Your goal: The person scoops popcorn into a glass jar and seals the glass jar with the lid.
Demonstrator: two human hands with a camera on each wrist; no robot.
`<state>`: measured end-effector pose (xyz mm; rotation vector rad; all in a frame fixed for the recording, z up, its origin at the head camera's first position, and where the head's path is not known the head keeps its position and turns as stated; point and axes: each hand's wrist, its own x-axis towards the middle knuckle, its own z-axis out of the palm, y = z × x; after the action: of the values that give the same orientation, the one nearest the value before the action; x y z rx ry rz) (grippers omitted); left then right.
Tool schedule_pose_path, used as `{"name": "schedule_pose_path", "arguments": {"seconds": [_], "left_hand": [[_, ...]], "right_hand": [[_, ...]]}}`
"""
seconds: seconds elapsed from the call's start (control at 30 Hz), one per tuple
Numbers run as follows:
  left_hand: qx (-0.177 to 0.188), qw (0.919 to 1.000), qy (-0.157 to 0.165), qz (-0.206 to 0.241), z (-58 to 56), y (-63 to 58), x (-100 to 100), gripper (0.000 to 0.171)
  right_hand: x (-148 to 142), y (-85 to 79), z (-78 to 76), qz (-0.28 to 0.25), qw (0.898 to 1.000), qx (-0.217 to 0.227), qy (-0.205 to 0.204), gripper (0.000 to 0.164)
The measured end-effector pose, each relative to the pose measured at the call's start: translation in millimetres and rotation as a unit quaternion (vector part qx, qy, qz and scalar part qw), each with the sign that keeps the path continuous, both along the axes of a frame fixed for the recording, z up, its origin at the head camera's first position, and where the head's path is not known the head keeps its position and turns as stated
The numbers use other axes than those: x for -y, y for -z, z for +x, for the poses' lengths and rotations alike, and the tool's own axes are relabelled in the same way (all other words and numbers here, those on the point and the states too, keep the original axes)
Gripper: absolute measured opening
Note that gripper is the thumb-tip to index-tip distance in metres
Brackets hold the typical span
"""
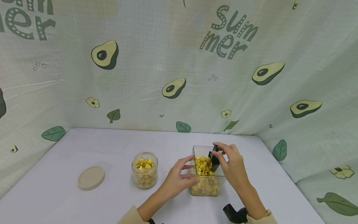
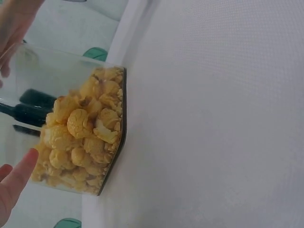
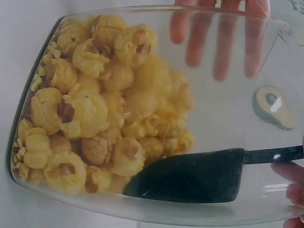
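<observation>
A clear square-sided container (image 1: 205, 186) of yellow popcorn (image 3: 90, 109) stands on the table. My right hand (image 1: 233, 166) pinches the handle of a black scoop (image 3: 194, 175) from above. Its dark blade reaches down inside the container, along the wall and against the popcorn. At the container's left side is my left hand (image 1: 179, 175), fingers spread and fairly straight along the wall. Its fingers (image 3: 223, 47) show through the clear plastic in the right wrist view. The left thumb (image 2: 21, 175) lies near the wall in the left wrist view.
A round glass jar (image 1: 144, 180) with popcorn inside stands left of the container, its top uncovered. Farther left a round beige lid (image 1: 91, 178) lies flat on the white table (image 1: 117, 149). A patterned cloth (image 1: 139, 62) hangs behind the table and down both sides.
</observation>
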<state>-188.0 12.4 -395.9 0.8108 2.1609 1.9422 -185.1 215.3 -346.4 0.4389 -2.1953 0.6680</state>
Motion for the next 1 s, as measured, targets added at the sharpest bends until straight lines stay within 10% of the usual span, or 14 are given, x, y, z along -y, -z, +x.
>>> {"name": "schedule_pose_path", "arguments": {"seconds": [1.0], "left_hand": [[0.012,0.9998,-0.002,0.017,0.4,2.2,-1.1,0.067]], "right_hand": [[-13.5,21.4,5.9,-0.216,0.971,0.070,0.071,0.024]]}}
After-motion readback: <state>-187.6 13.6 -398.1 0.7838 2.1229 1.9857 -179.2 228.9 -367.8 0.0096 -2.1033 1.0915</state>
